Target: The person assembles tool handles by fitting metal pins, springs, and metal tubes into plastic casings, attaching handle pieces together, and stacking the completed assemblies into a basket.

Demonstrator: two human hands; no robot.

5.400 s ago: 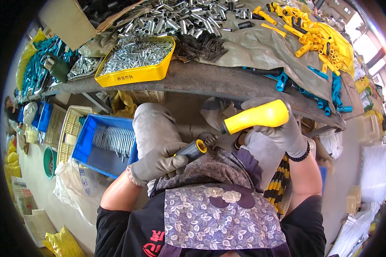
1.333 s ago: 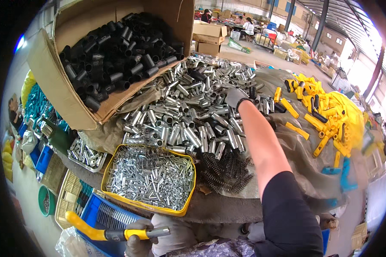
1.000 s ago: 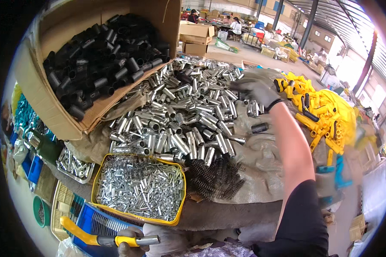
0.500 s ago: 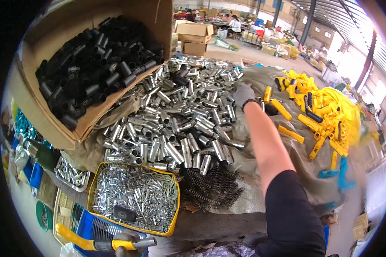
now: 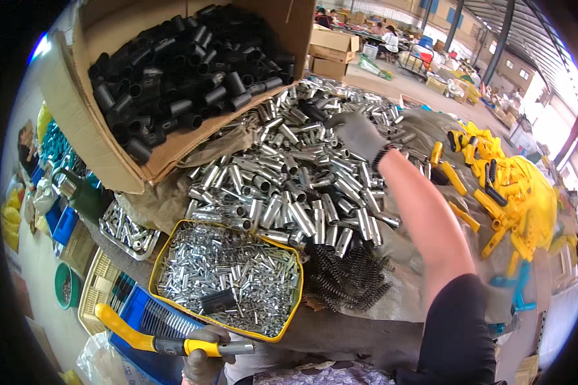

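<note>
Pinching the yellow tool [image 5: 125, 330] near its tip [image 5: 239, 348], the left hand [image 5: 202, 363] flanked the worktop's near edge [image 5: 340, 332]; the right hand's [image 5: 361, 136] grip was indiscernible.

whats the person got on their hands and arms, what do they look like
The right hand wears a grey glove, with a black beaded bracelet at the wrist. That forearm is bare up to a black sleeve. The left hand is gloved in grey too.
</note>
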